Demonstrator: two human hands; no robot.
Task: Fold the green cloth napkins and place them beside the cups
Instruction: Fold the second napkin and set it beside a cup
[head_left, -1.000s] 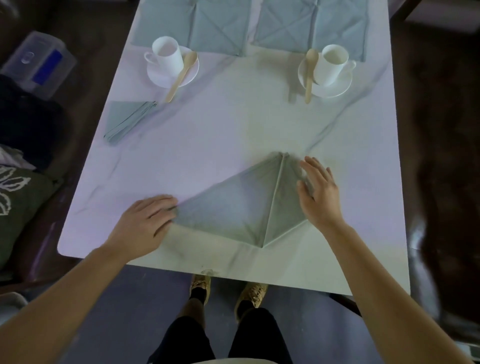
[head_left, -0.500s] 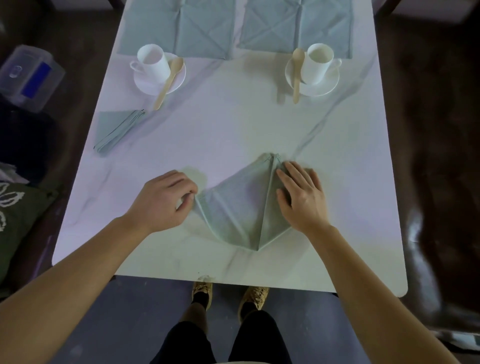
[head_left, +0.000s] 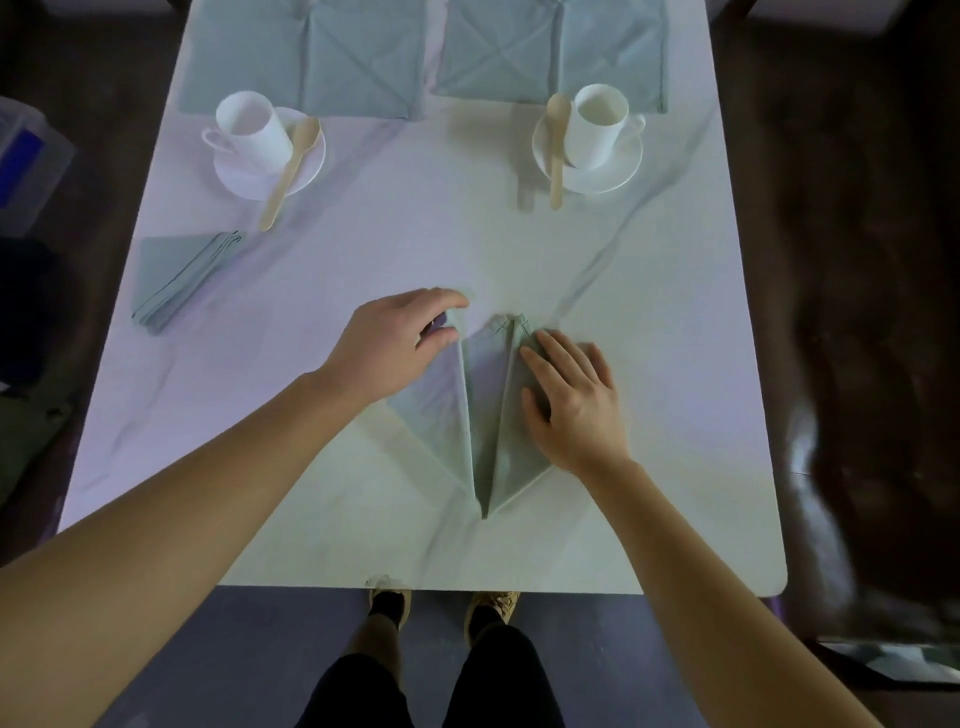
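Observation:
A green napkin lies near the table's front middle, folded into a narrow kite shape with its point toward me. My left hand pinches the napkin's left corner and holds that flap over toward the centre crease. My right hand presses flat on the right flap. A finished folded napkin lies at the left, in front of the left cup. The right cup stands on its saucer at the back right.
Two flat green napkins lie spread at the table's far edge behind the cups. A wooden spoon leans on the left saucer, another spoon on the right one. A plastic box sits off the table at left.
My left hand has carried the napkin's left corner up and to the right, folding that flap toward the centre crease. The wide triangle became a narrow kite. My right hand stayed pressed on the right flap.

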